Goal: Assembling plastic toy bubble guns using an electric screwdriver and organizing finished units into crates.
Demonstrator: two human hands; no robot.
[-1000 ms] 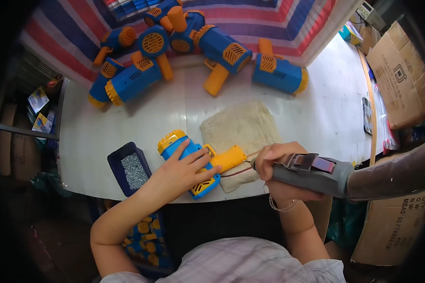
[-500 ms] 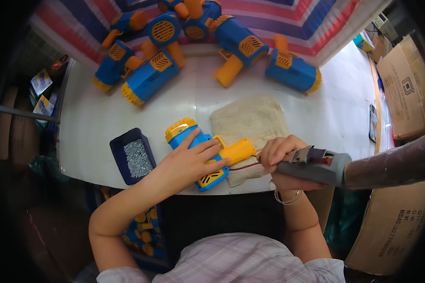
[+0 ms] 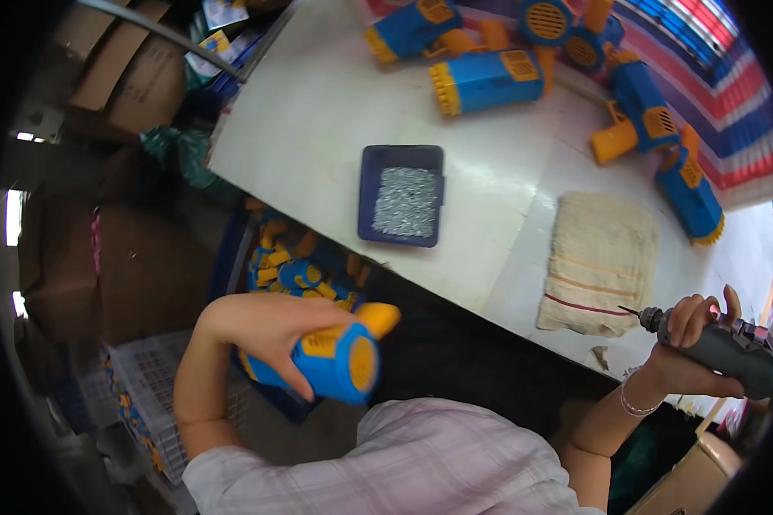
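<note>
My left hand [image 3: 275, 330] is wrapped round a blue and yellow toy gun [image 3: 342, 365], off the table's near edge and above a bin of similar pieces. The toy's yellow handle points away to the right. In my right hand [image 3: 689, 339] is a dark grey electric screwdriver [image 3: 721, 356], its thin bit pointing left over the near edge of a folded beige cloth [image 3: 597, 257]. A dark purple tray [image 3: 366, 193] of small silvery screws [image 3: 405, 202] stands on the white table [image 3: 481, 206].
Several more toy guns [image 3: 498, 81] lie at the far side of the table, by a striped sheet [image 3: 730, 112]. Below the table edge is a dark blue bin [image 3: 230, 245] of toy guns. A white mesh basket [image 3: 159, 378] stands at lower left, cardboard boxes [image 3: 150, 81] beyond.
My left hand has lifted the toy gun off the table and carried it left over the bin. The screwdriver has moved away from the toy. The view has turned left.
</note>
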